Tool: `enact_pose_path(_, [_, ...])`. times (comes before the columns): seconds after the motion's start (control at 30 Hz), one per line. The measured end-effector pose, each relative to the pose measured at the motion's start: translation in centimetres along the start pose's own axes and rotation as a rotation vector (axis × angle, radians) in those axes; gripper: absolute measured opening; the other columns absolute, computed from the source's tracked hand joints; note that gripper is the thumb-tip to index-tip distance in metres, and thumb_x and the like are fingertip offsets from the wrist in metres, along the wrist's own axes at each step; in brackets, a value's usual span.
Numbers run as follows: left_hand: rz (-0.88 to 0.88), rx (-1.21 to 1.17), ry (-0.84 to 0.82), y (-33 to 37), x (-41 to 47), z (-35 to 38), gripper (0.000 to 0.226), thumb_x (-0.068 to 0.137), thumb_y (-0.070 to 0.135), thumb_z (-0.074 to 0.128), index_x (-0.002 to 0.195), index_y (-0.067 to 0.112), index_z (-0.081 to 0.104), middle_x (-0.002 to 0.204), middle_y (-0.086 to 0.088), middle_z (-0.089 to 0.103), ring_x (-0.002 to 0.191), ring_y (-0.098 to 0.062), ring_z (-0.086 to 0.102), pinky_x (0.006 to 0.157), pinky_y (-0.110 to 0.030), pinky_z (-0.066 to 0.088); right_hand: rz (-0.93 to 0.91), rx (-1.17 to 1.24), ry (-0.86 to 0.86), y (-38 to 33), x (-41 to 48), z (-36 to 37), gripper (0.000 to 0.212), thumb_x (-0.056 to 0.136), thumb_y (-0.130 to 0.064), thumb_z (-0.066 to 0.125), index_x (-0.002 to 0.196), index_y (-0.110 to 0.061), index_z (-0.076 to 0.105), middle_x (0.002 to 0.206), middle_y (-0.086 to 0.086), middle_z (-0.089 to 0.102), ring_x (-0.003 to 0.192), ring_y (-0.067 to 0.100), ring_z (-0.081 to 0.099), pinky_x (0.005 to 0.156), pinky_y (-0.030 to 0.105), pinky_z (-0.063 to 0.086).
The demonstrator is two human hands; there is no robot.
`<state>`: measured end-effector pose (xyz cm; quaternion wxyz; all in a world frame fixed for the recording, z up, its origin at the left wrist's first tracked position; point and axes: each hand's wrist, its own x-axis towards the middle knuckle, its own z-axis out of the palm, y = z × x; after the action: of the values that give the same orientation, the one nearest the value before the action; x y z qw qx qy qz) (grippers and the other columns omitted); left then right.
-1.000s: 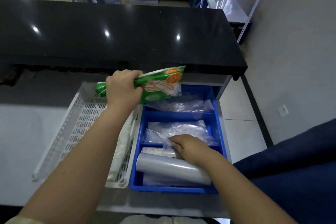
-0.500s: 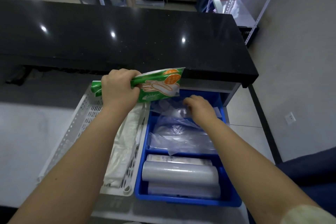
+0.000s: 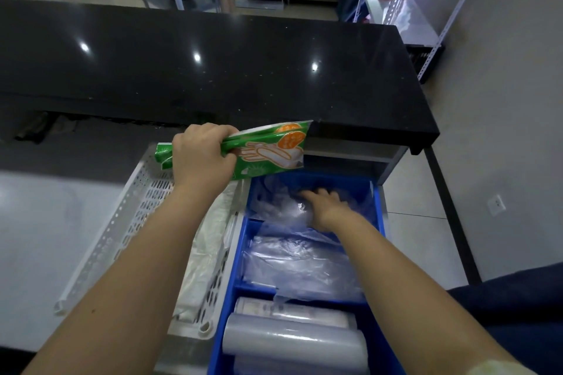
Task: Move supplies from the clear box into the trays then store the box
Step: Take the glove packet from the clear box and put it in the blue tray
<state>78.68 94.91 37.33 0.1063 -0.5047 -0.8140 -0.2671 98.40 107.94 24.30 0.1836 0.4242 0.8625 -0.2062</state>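
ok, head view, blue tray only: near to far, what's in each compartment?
Blue tray: clear rolls → folded clear plastic sheets → loose clear bags with the right hand pressed on them.

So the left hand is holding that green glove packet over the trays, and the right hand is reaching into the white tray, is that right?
Not quite. The head view shows the right hand reaching into the far compartment of the blue tray, pressing on clear plastic bags, not into the white tray. The rest holds: the left hand holds the green glove packet over the trays.
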Motion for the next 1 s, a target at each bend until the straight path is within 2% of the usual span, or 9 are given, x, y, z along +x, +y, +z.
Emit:
enact_pose_path(0.1, [-0.005, 0.002, -0.012, 0.2, 0.1, 0.3, 0.033, 0.071, 0.011, 0.064, 0.1, 0.025, 0.069, 0.091, 0.001, 0.068, 0.088, -0.028, 0.056, 0.076, -0.04, 0.036, -0.011, -0.037, -0.04, -0.1, 0.2, -0.3, 0.071, 0.082, -0.022, 0.059, 0.14, -0.045, 0.024, 0.147, 0.006, 0.026, 0.133, 0.038, 0.024, 0.101, 0.056, 0.034])
enact_pose_path(0.2, [-0.013, 0.003, -0.012, 0.3, 0.0, 0.4, 0.034, 0.071, 0.011, 0.064, 0.101, 0.024, 0.07, 0.091, 0.0, 0.068, 0.088, -0.028, 0.056, 0.076, -0.039, 0.036, -0.037, -0.064, -0.031, -0.5, 0.5, -0.6, 0.062, 0.083, -0.017, 0.056, 0.136, -0.042, 0.034, 0.14, 0.006, 0.034, 0.13, 0.037, 0.029, 0.097, 0.054, 0.037])
enact_pose_path(0.27, [-0.02, 0.0, -0.008, 0.2, -0.1, 0.4, 0.034, 0.07, 0.011, 0.064, 0.1, 0.024, 0.07, 0.091, 0.0, 0.068, 0.088, -0.028, 0.056, 0.076, -0.039, 0.036, -0.055, -0.033, -0.017, -0.4, 0.6, -0.6, 0.055, 0.083, -0.014, 0.055, 0.131, -0.039, 0.043, 0.135, 0.005, 0.044, 0.124, 0.034, 0.039, 0.093, 0.049, 0.042])
enact_pose_path(0.33, [-0.025, -0.006, -0.003, 0.1, -0.3, 0.3, 0.034, 0.069, 0.01, 0.064, 0.099, 0.024, 0.07, 0.09, 0.0, 0.068, 0.088, -0.028, 0.056, 0.076, -0.039, 0.037, -0.06, 0.056, 0.008, -0.2, 0.7, -0.4, 0.045, 0.082, -0.013, 0.056, 0.121, -0.035, 0.053, 0.125, 0.003, 0.057, 0.111, 0.03, 0.053, 0.083, 0.039, 0.047])
enact_pose_path(0.43, [-0.024, -0.005, 0.002, -0.1, -0.5, 0.0, 0.034, 0.07, 0.011, 0.064, 0.1, 0.025, 0.07, 0.09, 0.0, 0.068, 0.088, -0.027, 0.056, 0.077, -0.04, 0.039, -0.056, 0.036, 0.027, -0.3, 0.4, -0.4, 0.031, 0.084, -0.015, 0.054, 0.113, -0.025, 0.059, 0.113, 0.005, 0.064, 0.098, 0.029, 0.06, 0.072, 0.033, 0.045])
enact_pose_path(0.57, [-0.008, -0.003, 0.008, 0.0, -0.5, -0.5, 0.034, 0.07, 0.011, 0.064, 0.1, 0.025, 0.07, 0.089, 0.0, 0.068, 0.087, -0.027, 0.056, 0.076, -0.039, 0.037, -0.126, -0.079, 0.212, -0.3, -1.1, -1.5, 0.023, 0.08, -0.009, 0.057, 0.101, -0.02, 0.058, 0.105, 0.004, 0.056, 0.093, 0.027, 0.056, 0.065, 0.033, 0.038])
enact_pose_path(0.7, [0.032, -0.044, 0.002, 0.9, -0.1, -0.7, 0.033, 0.069, 0.011, 0.064, 0.099, 0.024, 0.07, 0.086, -0.001, 0.068, 0.085, -0.028, 0.056, 0.075, -0.04, 0.04, -0.207, -0.166, 0.398, -0.7, -4.3, -3.2, 0.028, 0.074, -0.009, 0.064, 0.099, -0.021, 0.058, 0.094, 0.001, 0.052, 0.092, 0.025, 0.051, 0.063, 0.034, 0.035])
enact_pose_path(0.83, [0.106, -0.067, -0.019, 2.9, 0.5, -0.1, 0.03, 0.071, 0.015, 0.065, 0.099, 0.026, 0.07, 0.087, 0.002, 0.068, 0.084, -0.026, 0.056, 0.076, -0.039, 0.041, -0.192, -0.201, 0.536, 0.1, -7.8, -4.8, 0.026, 0.081, -0.015, 0.062, 0.105, -0.025, 0.058, 0.098, 0.001, 0.055, 0.097, 0.025, 0.05, 0.067, 0.033, 0.032])
enact_pose_path(1.0, [0.218, -0.13, -0.094, 6.4, 0.2, 2.0, 0.027, 0.074, 0.019, 0.066, 0.099, 0.028, 0.068, 0.087, 0.005, 0.067, 0.083, -0.022, 0.056, 0.072, -0.035, 0.037, -0.058, -0.164, 0.61, 2.7, -12.7, -5.6, 0.031, 0.082, -0.015, 0.064, 0.111, -0.026, 0.06, 0.101, 0.001, 0.058, 0.095, 0.023, 0.052, 0.077, 0.034, 0.045])
